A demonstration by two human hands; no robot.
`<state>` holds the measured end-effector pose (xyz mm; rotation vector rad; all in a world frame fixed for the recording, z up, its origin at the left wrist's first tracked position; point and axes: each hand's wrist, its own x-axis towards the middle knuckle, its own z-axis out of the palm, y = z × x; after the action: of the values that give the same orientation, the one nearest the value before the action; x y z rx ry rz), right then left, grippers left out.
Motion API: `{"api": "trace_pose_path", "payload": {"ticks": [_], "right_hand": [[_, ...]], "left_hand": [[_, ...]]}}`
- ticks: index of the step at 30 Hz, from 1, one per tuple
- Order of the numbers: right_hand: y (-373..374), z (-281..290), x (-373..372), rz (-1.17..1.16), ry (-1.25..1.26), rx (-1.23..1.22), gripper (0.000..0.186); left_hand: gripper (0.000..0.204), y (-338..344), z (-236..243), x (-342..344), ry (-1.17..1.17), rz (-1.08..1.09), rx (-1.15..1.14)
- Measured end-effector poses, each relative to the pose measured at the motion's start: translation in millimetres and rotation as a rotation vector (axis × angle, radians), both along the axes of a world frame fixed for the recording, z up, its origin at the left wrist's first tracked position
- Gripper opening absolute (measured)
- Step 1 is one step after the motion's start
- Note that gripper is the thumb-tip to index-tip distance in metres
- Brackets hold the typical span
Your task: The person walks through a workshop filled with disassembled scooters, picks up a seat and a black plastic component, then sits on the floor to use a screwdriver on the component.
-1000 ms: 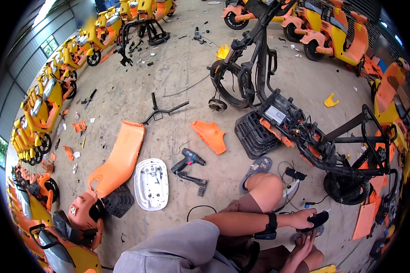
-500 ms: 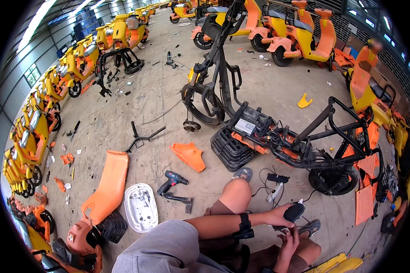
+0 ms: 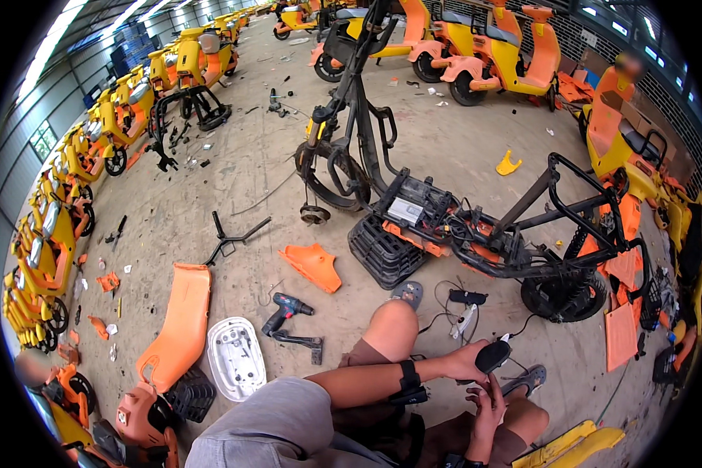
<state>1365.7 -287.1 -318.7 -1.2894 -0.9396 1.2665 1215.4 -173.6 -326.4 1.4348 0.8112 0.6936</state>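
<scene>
A black oval part with a thin dark cable is held up in my left hand, the fingers wrapped round its side and back. Just below it is my right hand, its digits apart and partly bent, one tip at the part's lower edge. Whether anything small lies in the right hand is too fine to make out. On the floor beyond my hands lie a white connector piece and a black box among loose cables. A stripped black scooter frame stands in front of me.
To my left lie a cordless drill, a white tray with small parts and a long orange panel. An orange fairing is near the frame's black basket. Yellow panels lie at lower right. Scooters line both sides.
The view has shifted slightly, so the floor things sit further left. My left hand has turned the black part more upright, and the right hand has come closer under it.
</scene>
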Motion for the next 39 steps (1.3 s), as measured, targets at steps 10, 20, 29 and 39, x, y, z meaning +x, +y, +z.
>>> {"api": "trace_pose_path", "payload": {"ticks": [10, 20, 29, 39], "right_hand": [[-2, -6, -2, -0.131, 0.049, -0.018, 0.038], [6, -30, 1, -0.075, -0.23, 0.085, 0.038], [-5, 7, -12, 0.092, -0.495, 0.162, 0.034], [-3, -19, -18, 0.225, -0.346, -0.056, 0.036]], "left_hand": [[0.063, -3, -12, 6, -0.104, -0.107, -0.111], [0.058, -2, -17, -5, -0.171, -0.188, -0.204], [0.062, -12, 33, -28, -0.188, -0.248, -0.231], [0.06, 2, -14, -52, 0.052, -0.001, -0.246]]}}
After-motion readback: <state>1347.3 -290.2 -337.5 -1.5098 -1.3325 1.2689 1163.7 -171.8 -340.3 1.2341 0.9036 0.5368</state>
